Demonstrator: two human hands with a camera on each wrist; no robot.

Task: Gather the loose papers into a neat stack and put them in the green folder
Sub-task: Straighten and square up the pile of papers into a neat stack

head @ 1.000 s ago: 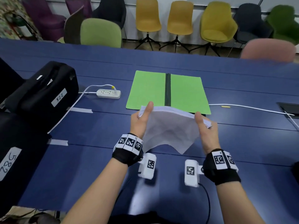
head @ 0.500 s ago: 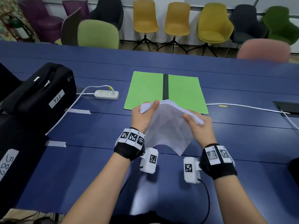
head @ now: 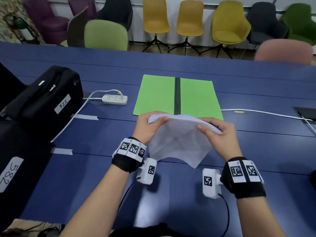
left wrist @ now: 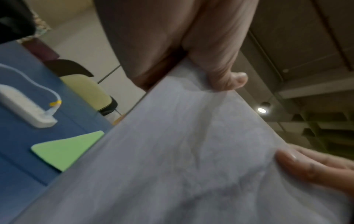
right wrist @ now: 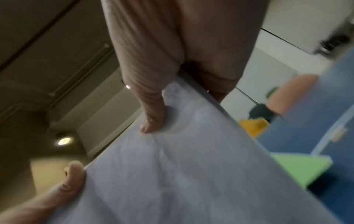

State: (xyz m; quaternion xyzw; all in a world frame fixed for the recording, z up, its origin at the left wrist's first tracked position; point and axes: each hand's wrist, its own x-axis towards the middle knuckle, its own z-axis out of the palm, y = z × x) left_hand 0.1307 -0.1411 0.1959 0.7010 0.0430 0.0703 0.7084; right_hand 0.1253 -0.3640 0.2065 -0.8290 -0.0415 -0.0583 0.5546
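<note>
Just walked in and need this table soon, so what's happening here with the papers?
A person is holding a stack of white papers above the blue table, the left hand and right hand each pinching a top corner so the sheets hang down and bow. The open green folder lies flat just beyond the hands with nothing in it; the papers have not gone in yet.

White paper stack [head: 177, 134] held bowed above table, green folder [head: 195, 96] open flat
</note>
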